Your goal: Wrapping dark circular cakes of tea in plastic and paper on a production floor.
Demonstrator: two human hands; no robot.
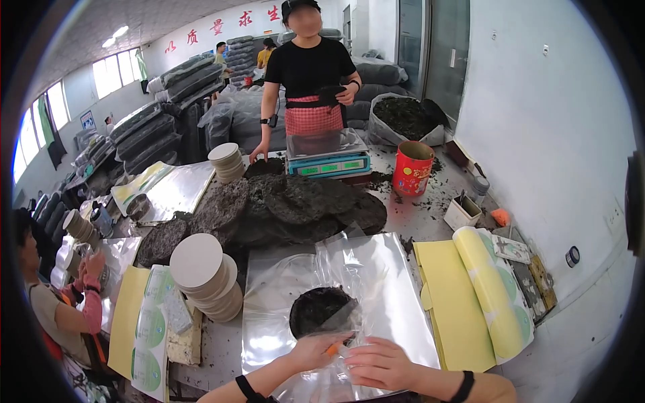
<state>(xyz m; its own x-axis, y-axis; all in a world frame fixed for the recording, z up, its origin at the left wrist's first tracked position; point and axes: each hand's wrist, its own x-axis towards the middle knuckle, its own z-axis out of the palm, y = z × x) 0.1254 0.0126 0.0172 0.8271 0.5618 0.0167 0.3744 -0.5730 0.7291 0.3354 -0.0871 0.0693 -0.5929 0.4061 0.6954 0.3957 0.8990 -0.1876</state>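
A round, dark cake of what looks like dried seaweed [318, 313] lies before me on a stack of clear plastic sheets or bags [403, 292]. Clear plastic film [355, 322] covers its right side. My left hand [318, 351] grips the film at the cake's near edge. Something small and orange [333, 349] shows at its fingers; whether it is a tool or a finger cover I cannot tell. My right hand [380, 365] pinches the gathered film just right of my left hand. Black bands circle both wrists.
Stacked white discs [199, 262] and a heap of dark cakes [302, 204] stand beyond. Yellow label sheets [453, 302] lie right. A digital scale [328, 163] and red can [413, 169] stand farther back. One person [310, 65] faces me; another [63, 307] works at left.
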